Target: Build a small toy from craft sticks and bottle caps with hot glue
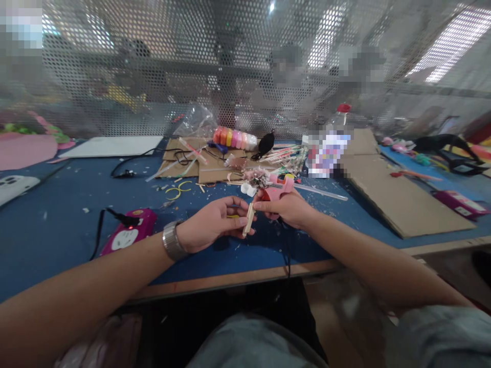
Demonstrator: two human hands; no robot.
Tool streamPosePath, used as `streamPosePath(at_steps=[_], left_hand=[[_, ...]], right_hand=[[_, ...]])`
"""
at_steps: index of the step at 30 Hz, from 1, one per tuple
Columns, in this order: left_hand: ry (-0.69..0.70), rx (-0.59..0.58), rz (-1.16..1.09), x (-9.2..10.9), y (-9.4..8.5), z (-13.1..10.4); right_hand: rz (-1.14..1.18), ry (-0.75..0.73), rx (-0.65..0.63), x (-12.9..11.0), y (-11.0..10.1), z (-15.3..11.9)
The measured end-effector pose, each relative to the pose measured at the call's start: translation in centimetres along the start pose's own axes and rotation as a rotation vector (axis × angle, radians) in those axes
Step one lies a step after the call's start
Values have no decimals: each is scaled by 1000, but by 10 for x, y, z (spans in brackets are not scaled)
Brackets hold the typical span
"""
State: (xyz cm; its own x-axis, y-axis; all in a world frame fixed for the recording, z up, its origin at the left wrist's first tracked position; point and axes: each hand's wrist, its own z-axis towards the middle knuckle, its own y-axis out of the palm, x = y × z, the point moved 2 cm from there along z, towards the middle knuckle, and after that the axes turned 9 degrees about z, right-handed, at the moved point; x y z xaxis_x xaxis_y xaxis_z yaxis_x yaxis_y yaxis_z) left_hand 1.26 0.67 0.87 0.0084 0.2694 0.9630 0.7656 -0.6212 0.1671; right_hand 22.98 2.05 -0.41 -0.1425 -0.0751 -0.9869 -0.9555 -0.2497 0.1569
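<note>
Near the table's front edge, my left hand [215,225] is closed on a small piece made of pale wooden sticks [249,220], held between thumb and fingers. My right hand [289,208] is wrapped round a pink hot glue gun [278,188], which points up and to the left. My right thumb and fingertips also reach the top end of the stick piece. Part of the gun's handle is hidden by the right hand. Something small and yellow [232,216] shows between my left fingers; I cannot make out what it is.
Cardboard sheets [220,174] with loose sticks [282,156] and paint pots [233,138] lie behind my hands. A purple power strip [146,222] with a plugged-in cord is at left, a larger cardboard piece [399,199] at right. A red-capped bottle [342,116] stands near the perforated screen [245,76].
</note>
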Motion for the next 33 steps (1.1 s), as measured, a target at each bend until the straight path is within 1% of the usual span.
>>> streamPosePath(at_steps=[8, 20, 24, 28, 33], left_hand=[[-2, 15, 10, -1, -1, 1], [-8, 11, -11, 0, -4, -1], [-10, 21, -22, -1, -6, -1], [19, 32, -38, -2, -6, 0], [74, 59, -59, -2, -7, 1]], right_hand=[[6, 5, 12, -4, 1, -1], [13, 31, 25, 0, -1, 0], [59, 19, 40, 0, -1, 1], [112, 22, 58, 0, -1, 2], [96, 30, 58, -1, -1, 1]])
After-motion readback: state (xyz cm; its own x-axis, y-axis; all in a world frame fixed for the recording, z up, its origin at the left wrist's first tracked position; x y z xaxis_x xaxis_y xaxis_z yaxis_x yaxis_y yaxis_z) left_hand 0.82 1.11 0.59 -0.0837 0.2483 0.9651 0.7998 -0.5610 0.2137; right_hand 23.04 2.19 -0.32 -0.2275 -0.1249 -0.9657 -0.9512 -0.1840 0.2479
